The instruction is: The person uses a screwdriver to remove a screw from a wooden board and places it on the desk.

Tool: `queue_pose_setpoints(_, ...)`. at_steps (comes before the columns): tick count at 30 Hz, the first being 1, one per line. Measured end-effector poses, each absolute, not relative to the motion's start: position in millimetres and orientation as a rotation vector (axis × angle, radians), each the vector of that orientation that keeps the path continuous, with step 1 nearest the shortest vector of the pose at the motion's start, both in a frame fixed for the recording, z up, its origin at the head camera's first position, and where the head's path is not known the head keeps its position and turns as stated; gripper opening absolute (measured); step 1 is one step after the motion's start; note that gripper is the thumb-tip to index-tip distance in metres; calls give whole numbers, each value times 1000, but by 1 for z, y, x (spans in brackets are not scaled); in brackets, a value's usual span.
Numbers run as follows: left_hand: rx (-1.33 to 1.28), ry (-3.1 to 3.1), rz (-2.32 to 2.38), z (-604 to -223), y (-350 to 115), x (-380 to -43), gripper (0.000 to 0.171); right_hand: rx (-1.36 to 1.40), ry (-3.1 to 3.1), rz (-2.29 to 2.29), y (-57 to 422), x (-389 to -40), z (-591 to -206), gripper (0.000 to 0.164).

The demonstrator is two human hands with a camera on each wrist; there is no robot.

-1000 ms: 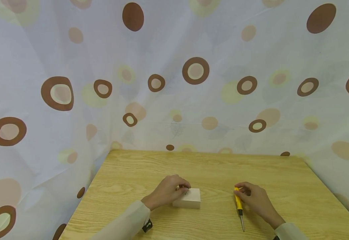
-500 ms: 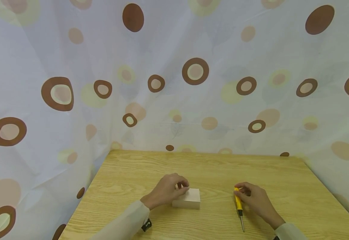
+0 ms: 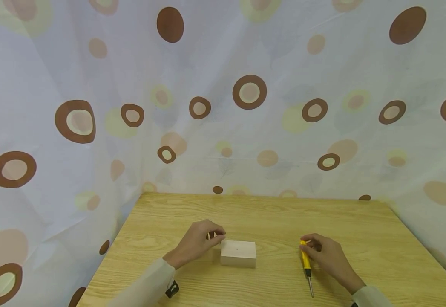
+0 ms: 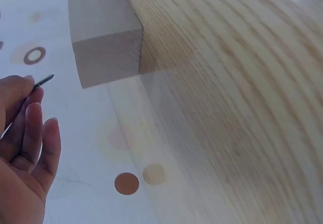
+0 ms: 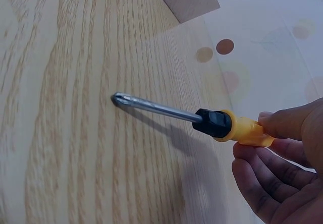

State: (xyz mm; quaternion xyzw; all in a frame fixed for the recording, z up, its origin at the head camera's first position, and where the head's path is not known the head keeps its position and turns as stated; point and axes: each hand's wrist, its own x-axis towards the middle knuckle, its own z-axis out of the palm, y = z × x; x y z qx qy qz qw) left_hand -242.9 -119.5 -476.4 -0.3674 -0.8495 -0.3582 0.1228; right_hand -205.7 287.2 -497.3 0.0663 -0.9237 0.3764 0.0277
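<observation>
Between thumb and forefinger my left hand (image 3: 197,240) pinches a dark screw (image 4: 44,81), its pointed, threaded end showing in the left wrist view. That hand is just left of a pale wooden block (image 3: 238,254) and apart from it. A small dark hole marks the block's top. Farther right, my right hand (image 3: 327,256) holds a screwdriver (image 3: 306,262) by the end of its yellow handle. In the right wrist view, the black collar and the cross-shaped tip of the screwdriver (image 5: 161,110) are plain to see, with the shaft pointing away from the fingers.
The wood-grain table (image 3: 269,221) extends under both hands. A white sheet (image 3: 215,128) printed with brown and cream circles hangs behind the table and along its sides.
My left hand has moved left off the block, carrying the screw, and the block's top with its hole is now uncovered. The right hand and screwdriver have barely moved.
</observation>
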Motion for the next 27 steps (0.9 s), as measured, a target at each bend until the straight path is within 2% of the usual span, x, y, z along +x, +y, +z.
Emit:
queue_pose_setpoints(16,-876,-2593,-1089,-492,-167,-231,10,195,-2865,1165,287,-203,-496,34)
queue_pose_setpoints(27,-722,-2774,-1063,-497,-182,-228,7,206,-2866,1140,287,-202,-496,34)
